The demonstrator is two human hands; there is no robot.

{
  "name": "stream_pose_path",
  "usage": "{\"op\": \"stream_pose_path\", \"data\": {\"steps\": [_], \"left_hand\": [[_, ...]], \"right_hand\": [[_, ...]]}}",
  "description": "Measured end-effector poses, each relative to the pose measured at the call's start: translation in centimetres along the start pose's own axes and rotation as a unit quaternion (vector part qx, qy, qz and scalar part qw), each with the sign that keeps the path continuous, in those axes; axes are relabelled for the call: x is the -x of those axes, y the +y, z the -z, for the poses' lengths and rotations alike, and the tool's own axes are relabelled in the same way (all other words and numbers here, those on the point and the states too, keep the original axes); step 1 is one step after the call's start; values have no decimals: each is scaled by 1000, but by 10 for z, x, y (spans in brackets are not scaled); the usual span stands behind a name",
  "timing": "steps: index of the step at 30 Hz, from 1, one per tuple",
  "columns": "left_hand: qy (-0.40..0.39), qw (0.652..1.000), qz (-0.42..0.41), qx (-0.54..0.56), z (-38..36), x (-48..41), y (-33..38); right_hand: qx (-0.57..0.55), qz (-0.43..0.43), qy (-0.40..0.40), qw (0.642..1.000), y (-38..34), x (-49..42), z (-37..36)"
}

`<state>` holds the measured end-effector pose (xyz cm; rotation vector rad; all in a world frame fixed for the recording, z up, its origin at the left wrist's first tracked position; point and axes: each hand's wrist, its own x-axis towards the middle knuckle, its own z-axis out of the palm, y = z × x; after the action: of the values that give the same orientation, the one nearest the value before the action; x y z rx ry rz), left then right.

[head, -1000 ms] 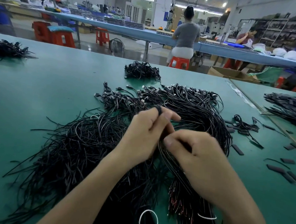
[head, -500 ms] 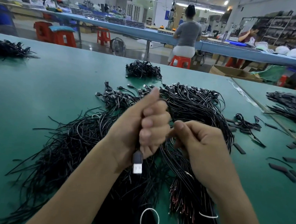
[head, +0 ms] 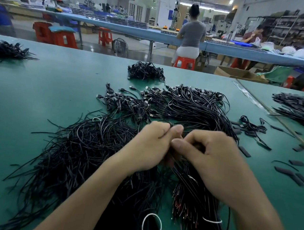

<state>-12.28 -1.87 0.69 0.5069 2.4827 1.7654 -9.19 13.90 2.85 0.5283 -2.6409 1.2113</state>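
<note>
Just above the heap of black cables (head: 86, 146), the left hand (head: 149, 146) has its fingers (head: 162, 128) curled tight, pinching a thin black cable (head: 170, 124) against the thumb; the right hand (head: 217, 162) touches it, fingers curled inward, and whether they grip anything I cannot tell. Around the heap spreads the green tabletop (head: 43, 91), a smaller bundle (head: 145, 71) farther back, short black strips (head: 244, 151) at right

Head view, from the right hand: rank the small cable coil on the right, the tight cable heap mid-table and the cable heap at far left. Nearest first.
1. Small cable coil: just beyond the right hand, slightly to its right.
2. Tight cable heap: ahead and to the left, mid-table.
3. Far-left cable heap: across the table, at the left edge of the view.
</note>
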Motion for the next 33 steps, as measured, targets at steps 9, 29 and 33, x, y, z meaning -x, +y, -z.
{"op": "stream_pose_path", "data": {"steps": [9,29,33], "left_hand": [[-204,947,47,242,18,10,8],[-25,928,198,314,7,-10,9],[-131,946,171,240,9,3,5]], "right_hand": [[-290,9,50,956,3,-4,0],[-133,74,89,984,-1,-5,-24],[-146,64,106,982,-1,-6,-23]]}}
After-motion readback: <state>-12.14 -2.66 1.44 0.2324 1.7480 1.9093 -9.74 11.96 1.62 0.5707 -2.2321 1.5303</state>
